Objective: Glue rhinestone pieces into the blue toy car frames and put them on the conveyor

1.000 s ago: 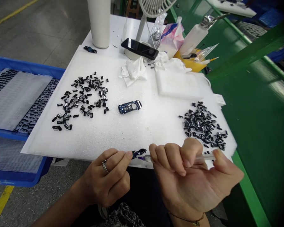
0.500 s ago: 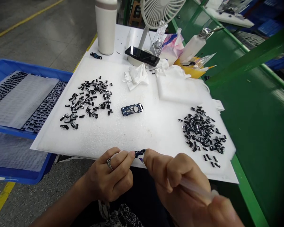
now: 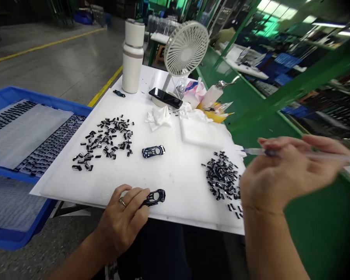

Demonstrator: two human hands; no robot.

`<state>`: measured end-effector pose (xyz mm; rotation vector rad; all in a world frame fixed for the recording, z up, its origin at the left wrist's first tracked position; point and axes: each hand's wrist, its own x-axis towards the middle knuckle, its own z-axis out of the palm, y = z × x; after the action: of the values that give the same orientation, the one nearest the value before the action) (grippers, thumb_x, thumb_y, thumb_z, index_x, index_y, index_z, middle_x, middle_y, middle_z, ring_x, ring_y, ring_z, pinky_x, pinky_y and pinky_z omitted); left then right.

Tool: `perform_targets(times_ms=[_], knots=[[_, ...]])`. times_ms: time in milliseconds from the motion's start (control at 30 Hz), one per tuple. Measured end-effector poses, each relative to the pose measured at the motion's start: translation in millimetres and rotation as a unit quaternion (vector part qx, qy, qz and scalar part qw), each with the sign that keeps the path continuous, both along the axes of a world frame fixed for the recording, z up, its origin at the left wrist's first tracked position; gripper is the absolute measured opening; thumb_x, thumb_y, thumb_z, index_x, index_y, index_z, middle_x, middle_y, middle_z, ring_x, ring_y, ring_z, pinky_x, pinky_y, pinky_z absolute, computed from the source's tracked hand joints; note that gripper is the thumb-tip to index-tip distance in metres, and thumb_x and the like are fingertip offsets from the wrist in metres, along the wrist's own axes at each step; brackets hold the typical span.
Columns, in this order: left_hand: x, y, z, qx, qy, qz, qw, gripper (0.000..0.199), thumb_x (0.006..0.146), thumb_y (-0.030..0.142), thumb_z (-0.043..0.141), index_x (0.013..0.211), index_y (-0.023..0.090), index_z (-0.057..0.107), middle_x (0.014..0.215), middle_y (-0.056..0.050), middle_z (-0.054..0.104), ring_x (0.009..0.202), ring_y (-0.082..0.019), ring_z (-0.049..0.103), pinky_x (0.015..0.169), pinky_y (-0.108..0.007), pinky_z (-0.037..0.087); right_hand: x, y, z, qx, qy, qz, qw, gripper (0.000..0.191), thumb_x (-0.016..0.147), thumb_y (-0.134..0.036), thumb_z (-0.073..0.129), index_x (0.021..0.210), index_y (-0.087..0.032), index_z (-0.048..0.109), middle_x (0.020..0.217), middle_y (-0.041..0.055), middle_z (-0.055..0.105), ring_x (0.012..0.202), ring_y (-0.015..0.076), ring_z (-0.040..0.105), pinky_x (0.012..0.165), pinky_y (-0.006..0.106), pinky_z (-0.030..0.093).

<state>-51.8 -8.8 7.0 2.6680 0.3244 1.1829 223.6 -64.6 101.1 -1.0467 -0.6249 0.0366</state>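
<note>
My left hand (image 3: 125, 217), a ring on one finger, pinches the rear of a dark blue toy car body (image 3: 156, 197) at the table's near edge. The car's open window cut-out faces up. Off to the right, my right hand (image 3: 288, 175) is raised and closed round a slim translucent pen-like tool (image 3: 321, 154), its thin purplish tip pointing left. A second toy car body (image 3: 153, 151) lies farther back on the white foam sheet (image 3: 175, 171). Small glossy black pieces form a loose spread (image 3: 107, 138) on the left and a denser pile (image 3: 221, 175) on the right.
Blue trays (image 3: 78, 104) with rows of dark parts stand left of the table. At the back are a white tumbler (image 3: 132, 72), a fan (image 3: 186, 50), a phone (image 3: 165, 97), crumpled tissue (image 3: 160, 118) and a yellow container (image 3: 218, 116). A green partition (image 3: 251, 120) runs along the right.
My right hand has moved away from the car body, up and to the right, with the tool. My left hand has brought the car body down and left, near the foam. The camera view has tilted upward.
</note>
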Motion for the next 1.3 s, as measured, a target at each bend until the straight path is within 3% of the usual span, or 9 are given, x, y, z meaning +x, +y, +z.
perform_targets(times_ms=[100, 300, 467, 633, 800, 933, 1033, 1167, 1300], knots=[[2.6, -2.0, -0.1, -0.058, -0.007, 0.028, 0.998, 0.021, 0.08, -0.01, 0.057, 0.088, 0.009, 0.053, 0.107, -0.017, 0.064, 0.102, -0.026, 0.06, 0.087, -0.049, 0.048, 40.3, 31.1, -8.2, 0.01, -0.065, -0.091, 0.994, 0.023, 0.072, -0.011, 0.053, 0.089, -0.021, 0.043, 0.074, -0.0033, 0.052, 0.072, 0.0113, 0.052, 0.085, 0.033, 0.045], [6.3, -2.0, 3.9, -0.137, -0.005, 0.044, 0.99, 0.018, 0.085, -0.004, 0.055, 0.093, 0.011, 0.052, 0.103, -0.011, 0.062, 0.103, -0.021, 0.056, 0.09, -0.045, 0.046, 93.1, 60.3, -54.5, -0.147, -0.006, -0.084, 0.986, 0.029, 0.069, -0.029, 0.058, 0.089, -0.023, 0.037, 0.074, -0.0015, 0.05, 0.068, 0.0137, 0.054, 0.07, 0.034, 0.048], [12.2, 1.7, 6.6, -0.161, -0.017, 0.061, 0.985, 0.017, 0.085, -0.004, 0.055, 0.089, 0.012, 0.051, 0.101, -0.01, 0.061, 0.103, -0.019, 0.055, 0.088, -0.04, 0.046, 78.7, 15.4, -63.6, -0.304, -0.078, -0.117, 0.942, 0.045, 0.07, -0.041, 0.067, 0.107, -0.024, 0.048, 0.098, 0.0054, 0.054, 0.09, 0.0194, 0.055, 0.077, 0.038, 0.047], [21.1, 8.1, 8.8, -0.154, 0.012, 0.057, 0.986, 0.016, 0.087, -0.002, 0.054, 0.096, 0.01, 0.052, 0.103, -0.01, 0.061, 0.104, -0.021, 0.053, 0.088, -0.04, 0.046, 44.7, -24.1, -64.7, -0.462, -0.247, -0.015, 0.852, 0.019, 0.071, -0.039, 0.07, 0.082, -0.024, 0.071, 0.091, 0.0069, 0.064, 0.089, 0.0255, 0.056, 0.084, 0.044, 0.042], [22.3, 10.3, 7.4, -0.146, 0.026, 0.059, 0.987, 0.017, 0.087, -0.001, 0.053, 0.099, 0.011, 0.052, 0.104, -0.009, 0.062, 0.107, -0.022, 0.052, 0.09, -0.041, 0.046, 42.2, -24.9, -71.7, -0.503, -0.323, 0.02, 0.801, 0.017, 0.075, -0.039, 0.065, 0.077, -0.023, 0.071, 0.088, 0.0087, 0.063, 0.091, 0.0292, 0.055, 0.085, 0.048, 0.04], [19.0, 10.3, 3.8, -0.145, 0.031, 0.054, 0.987, 0.019, 0.088, 0.001, 0.053, 0.103, 0.013, 0.053, 0.105, -0.008, 0.062, 0.108, -0.022, 0.053, 0.091, -0.042, 0.047, 40.7, -24.6, -66.3, -0.493, -0.328, 0.032, 0.805, 0.017, 0.076, -0.038, 0.065, 0.072, -0.022, 0.066, 0.079, 0.007, 0.064, 0.085, 0.0273, 0.056, 0.083, 0.046, 0.042], [17.3, 9.7, 4.1, -0.154, 0.029, 0.052, 0.986, 0.017, 0.089, 0.004, 0.055, 0.103, 0.014, 0.054, 0.11, -0.009, 0.06, 0.111, -0.023, 0.052, 0.094, -0.044, 0.046, 19.3, -33.2, -57.2, -0.477, -0.296, 0.037, 0.827, 0.017, 0.081, -0.038, 0.064, 0.08, -0.021, 0.065, 0.08, 0.0059, 0.064, 0.075, 0.0217, 0.058, 0.071, 0.038, 0.047], [21.0, 1.6, 17.6, -0.203, -0.035, 0.038, 0.978, 0.014, 0.088, 0.006, 0.057, 0.1, 0.015, 0.056, 0.106, -0.009, 0.059, 0.106, -0.022, 0.053, 0.09, -0.04, 0.047, -40.9, -45.3, -47.0, -0.391, -0.08, 0.147, 0.905, 0.018, 0.08, -0.034, 0.07, 0.093, -0.022, 0.067, 0.082, 0.0041, 0.065, 0.071, 0.0162, 0.059, 0.06, 0.028, 0.051], [29.9, -13.5, 34.1, -0.291, -0.096, -0.005, 0.952, 0.013, 0.091, 0.008, 0.052, 0.101, 0.015, 0.055, 0.094, -0.006, 0.059, 0.091, -0.017, 0.054, 0.078, -0.033, 0.047, -98.5, -46.9, -42.0, -0.316, 0.092, 0.251, 0.91, 0.02, 0.078, -0.028, 0.073, 0.098, -0.022, 0.07, 0.078, 0.0025, 0.065, 0.072, 0.0141, 0.06, 0.067, 0.026, 0.053]])
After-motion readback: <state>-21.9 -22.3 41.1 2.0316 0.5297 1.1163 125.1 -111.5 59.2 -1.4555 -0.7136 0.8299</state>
